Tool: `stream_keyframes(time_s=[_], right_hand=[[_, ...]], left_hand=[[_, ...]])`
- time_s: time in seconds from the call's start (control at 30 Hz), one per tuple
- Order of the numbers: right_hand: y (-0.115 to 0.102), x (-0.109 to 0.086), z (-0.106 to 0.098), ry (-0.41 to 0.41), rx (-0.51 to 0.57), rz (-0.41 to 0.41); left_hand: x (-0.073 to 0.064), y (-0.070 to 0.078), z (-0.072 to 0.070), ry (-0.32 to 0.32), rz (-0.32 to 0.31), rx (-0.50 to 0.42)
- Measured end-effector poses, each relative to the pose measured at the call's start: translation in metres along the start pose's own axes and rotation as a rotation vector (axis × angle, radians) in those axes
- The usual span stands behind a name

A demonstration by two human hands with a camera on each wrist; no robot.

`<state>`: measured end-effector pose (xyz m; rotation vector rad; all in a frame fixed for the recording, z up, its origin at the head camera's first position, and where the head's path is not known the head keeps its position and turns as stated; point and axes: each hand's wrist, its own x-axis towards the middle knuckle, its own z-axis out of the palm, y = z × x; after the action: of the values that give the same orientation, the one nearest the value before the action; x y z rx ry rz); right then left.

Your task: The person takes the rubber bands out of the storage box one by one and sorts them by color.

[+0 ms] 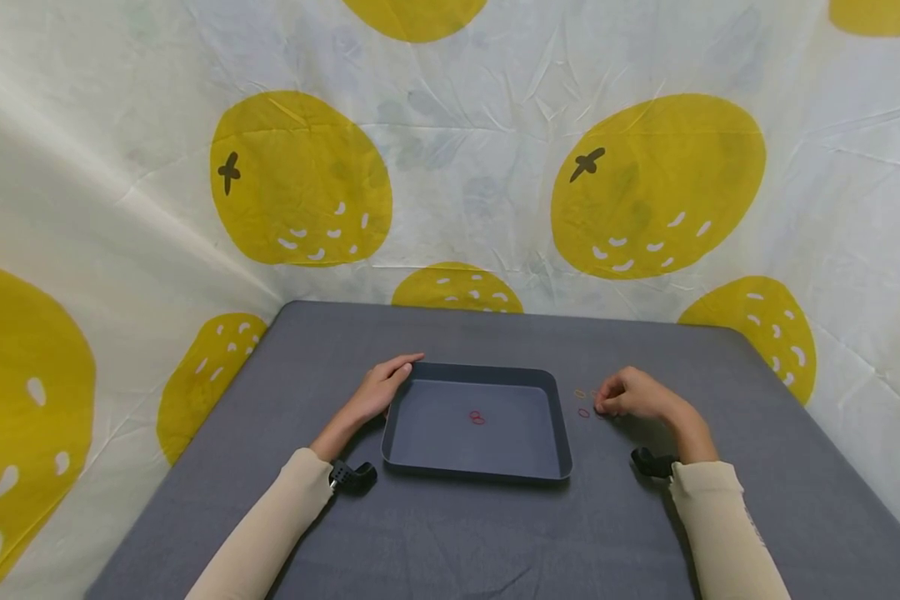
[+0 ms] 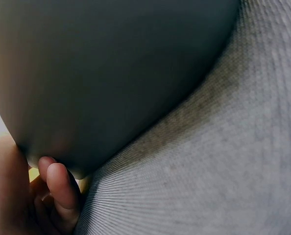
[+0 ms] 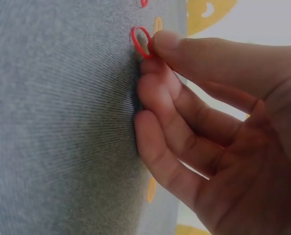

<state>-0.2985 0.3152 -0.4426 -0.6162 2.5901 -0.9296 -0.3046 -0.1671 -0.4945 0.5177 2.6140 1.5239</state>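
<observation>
My left hand [image 1: 378, 389] holds the dark grey tray [image 1: 476, 477] at its far left corner, with the thumb near the rim. In the left wrist view, curled fingers [image 2: 62, 186] lie against the tray's outer wall [image 2: 121, 73]. Inside the tray lie two small red rubber bands [image 1: 477, 421], close together. Right of the tray, my right hand [image 1: 637, 393] pinches a red rubber band [image 3: 135, 43] between thumb and index finger, just at the cloth. Another red rubber band [image 1: 583, 413] and an orange rubber band [image 1: 580, 394] lie beside that hand.
One more orange rubber band [image 3: 151, 190] lies on the cloth past the right hand's fingers. Grey cloth covers the table [image 1: 450, 542]. A white curtain [image 1: 472, 183] with yellow fruit prints hangs behind and along both sides.
</observation>
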Motion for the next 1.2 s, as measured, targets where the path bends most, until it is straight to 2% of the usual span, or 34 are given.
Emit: stream_keyframes(time_s=[0.4,1.2], right_hand=[[0.0003,-0.0005,0.0001,-0.052,0.081,0.034],[0.0003,-0.0026,0.0017,-0.037,0.065,0.049]], left_hand=[[0.0011,-0.0013,0.0007,0.010,-0.004,-0.003],[-0.0002,-0.0011,0.0009,0.003,0.003,-0.012]])
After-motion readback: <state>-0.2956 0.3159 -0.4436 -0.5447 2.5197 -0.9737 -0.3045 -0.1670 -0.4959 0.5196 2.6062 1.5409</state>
